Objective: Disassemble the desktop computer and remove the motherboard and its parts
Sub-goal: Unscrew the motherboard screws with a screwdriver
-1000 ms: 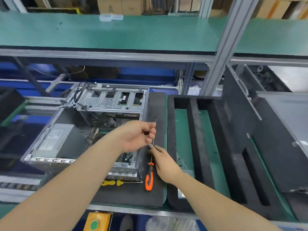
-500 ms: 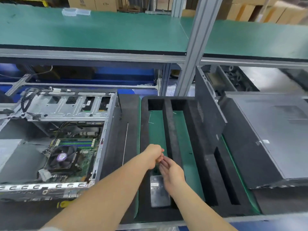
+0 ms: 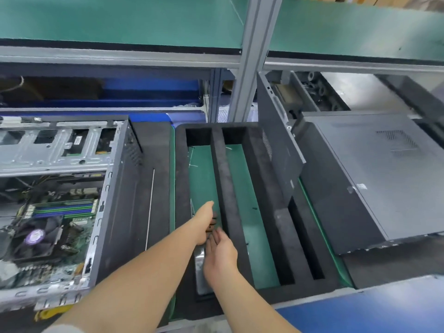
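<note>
Head view: the case [image 3: 115,212] is lying on its side at the left with its side off, so opening up looks done. The motherboard [image 3: 72,239] is sitting inside it, low in the shell, with the fan [image 3: 36,236] and the memory sticks [image 3: 62,209] in place on it and cables trailing over its far edge. The drive cage [image 3: 52,150] is bridging the far end of the case. Judging by that, the main work of freeing the board and its parts is yet to come.

Both hands are reaching into the left slot of the foam tray [image 3: 225,179], just right of the case. The left hand [image 3: 204,224] is showing its back to the camera with its fingers hidden underneath, so I cannot tell whether it is gripping anything; something small and dark is showing at its far edge. The right hand [image 3: 222,257] is hanging just beside it, fingers fairly straight and loose, with nothing visibly in it. A silvery plate [image 3: 200,270] is lying in the slot under the hands.

A thin rod [image 3: 150,207] is lying on the black mat [image 3: 158,150] between case and tray. A dark panel [image 3: 278,159] is standing tilted against the tray's right side, and a closed computer [image 3: 384,179] is lying beyond it. A yellow handle [image 3: 50,313] is peeking out near the case's front edge. A green shelf [image 3: 120,20] is running overhead on a metal post [image 3: 249,68].
</note>
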A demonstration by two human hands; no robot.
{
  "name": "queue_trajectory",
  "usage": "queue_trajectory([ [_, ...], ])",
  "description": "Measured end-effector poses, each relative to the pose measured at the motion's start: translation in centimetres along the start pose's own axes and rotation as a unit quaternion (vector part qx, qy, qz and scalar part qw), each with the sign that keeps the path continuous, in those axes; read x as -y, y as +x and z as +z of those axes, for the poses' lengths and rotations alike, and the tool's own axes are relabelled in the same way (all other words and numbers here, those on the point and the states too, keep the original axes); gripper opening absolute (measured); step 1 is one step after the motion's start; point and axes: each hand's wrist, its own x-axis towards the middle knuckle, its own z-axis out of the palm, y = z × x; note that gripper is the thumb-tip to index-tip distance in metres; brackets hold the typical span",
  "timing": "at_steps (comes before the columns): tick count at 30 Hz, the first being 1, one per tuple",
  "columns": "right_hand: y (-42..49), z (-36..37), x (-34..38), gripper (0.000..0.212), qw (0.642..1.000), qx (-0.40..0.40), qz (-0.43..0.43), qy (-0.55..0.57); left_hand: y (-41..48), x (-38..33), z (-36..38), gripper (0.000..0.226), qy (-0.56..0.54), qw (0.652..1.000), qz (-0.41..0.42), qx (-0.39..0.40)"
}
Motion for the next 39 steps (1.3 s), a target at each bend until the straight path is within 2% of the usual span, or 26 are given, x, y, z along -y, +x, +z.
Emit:
queue_trajectory([
  [8, -1.5, 0.5, 0.6, 0.050, 1.000, -0.005, 0.000, 0.008, -3.4, -0.3, -1.0, 0.038, 0.007, 0.999, 0.016, 0.027],
  [11, -2.2, 0.5, 1.1, 0.050, 1.000, -0.007, -0.021, -0.011, -4.8, -0.1, -1.3, 0.044, 0.036, 0.998, 0.058, 0.018],
  [14, -3.6, 0.9, 1.7, 0.050, 0.999, 0.014, -0.034, -0.028, -6.7, 0.2, -2.3, 0.050, 0.080, 0.988, 0.134, 0.016],
  [17, -5.3, 1.6, 2.4, 0.050, 0.997, 0.040, -0.044, -0.054, -9.1, 0.4, -3.6, 0.059, 0.136, 0.961, 0.238, -0.019],
  [21, -7.8, 4.4, 2.7, 0.043, 0.987, 0.119, -0.078, -0.081, -14.2, -1.2, -6.2, 0.072, 0.226, 0.901, 0.364, -0.064],
  [27, -12.0, 10.1, 0.4, 0.037, 0.947, 0.222, -0.148, -0.177, -22.3, -3.1, -14.8, 0.046, 0.276, 0.831, 0.458, -0.152],
  [31, -14.8, 12.8, -2.3, 0.043, 0.894, 0.258, -0.231, -0.285, -25.0, -2.3, -22.5, 0.043, 0.257, 0.806, 0.488, -0.216],
  [33, -16.0, 13.7, -3.5, 0.044, 0.846, 0.250, -0.298, -0.363, -25.5, -1.6, -26.4, 0.040, 0.250, 0.802, 0.490, -0.232],
  [34, -16.5, 14.1, -4.1, 0.042, 0.812, 0.235, -0.346, -0.407, -25.5, -1.2, -28.3, 0.039, 0.255, 0.800, 0.487, -0.240],
  [37, -17.5, 15.5, -5.4, 0.036, 0.679, 0.196, -0.490, -0.511, -25.2, 0.1, -33.7, 0.039, 0.287, 0.793, 0.467, -0.266],
  [39, -18.1, 16.9, -6.4, 0.032, 0.594, 0.208, -0.527, -0.571, -24.6, 1.0, -37.0, 0.038, 0.320, 0.785, 0.455, -0.274],
])
